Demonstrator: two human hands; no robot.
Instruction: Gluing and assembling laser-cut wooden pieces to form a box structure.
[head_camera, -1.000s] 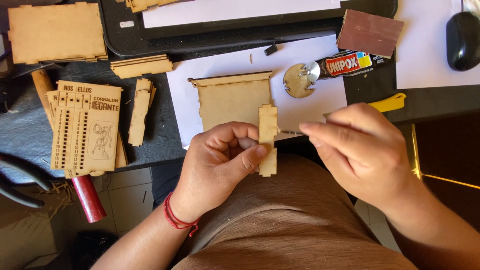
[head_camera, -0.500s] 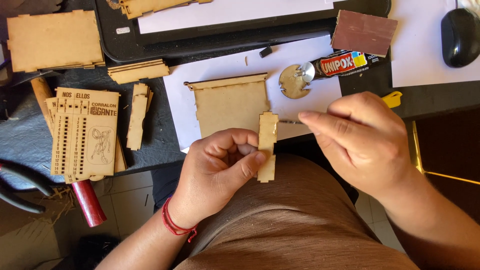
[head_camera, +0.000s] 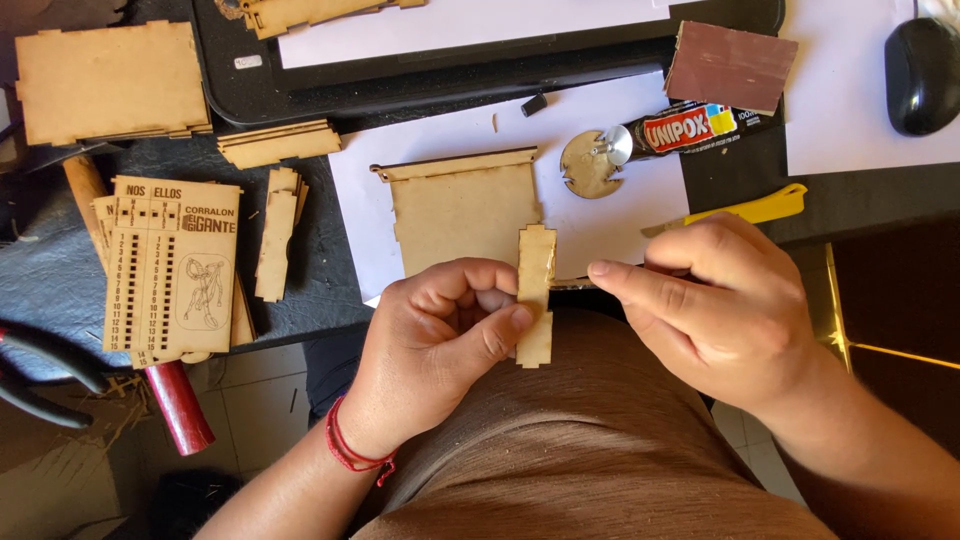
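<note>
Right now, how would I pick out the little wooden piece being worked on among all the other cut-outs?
Look at the sheet of white paper at the desk's near edge. Just below it, the left hand pinches a narrow notched wooden strip upright. Unlike the other pieces lying flat on the desk, it is held in the air.

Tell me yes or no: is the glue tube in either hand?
No: the glue tube lies on the desk, while the left hand pinches a notched wooden strip and the right hand holds a thin tool.
</note>
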